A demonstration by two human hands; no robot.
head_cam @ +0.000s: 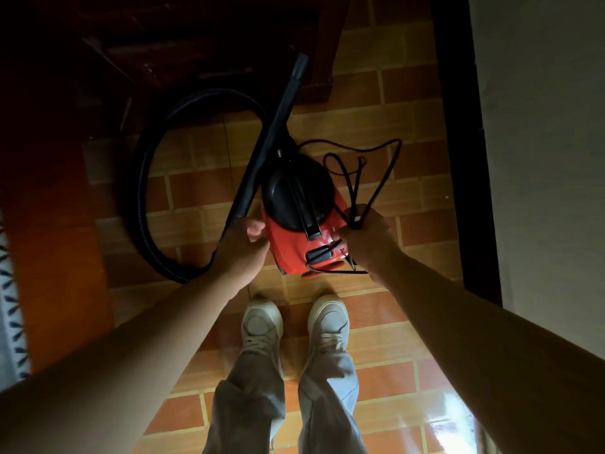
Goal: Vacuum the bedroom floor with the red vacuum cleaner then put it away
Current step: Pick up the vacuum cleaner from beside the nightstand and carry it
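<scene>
The red vacuum cleaner [291, 247] with a black domed top stands on the tiled floor just ahead of my feet. My left hand [242, 247] grips the near end of its black wand [271, 132], which slants up and away toward dark furniture. The black ribbed hose [147, 178] loops over the floor on the left. My right hand [363, 240] holds a gathered bunch of the black power cord [376, 188] beside the cleaner's right side. Cord loops trail onto the tiles beyond it, and one strand runs along the cleaner's near edge.
Dark wooden furniture [196, 44] fills the upper left, with a wooden post [322, 60] reaching the floor behind the cleaner. A dark door frame [465, 158] and pale wall [540, 126] border the right. My white shoes [294, 322] stand on the orange brick-pattern tiles. Patterned fabric [9, 322] edges the far left.
</scene>
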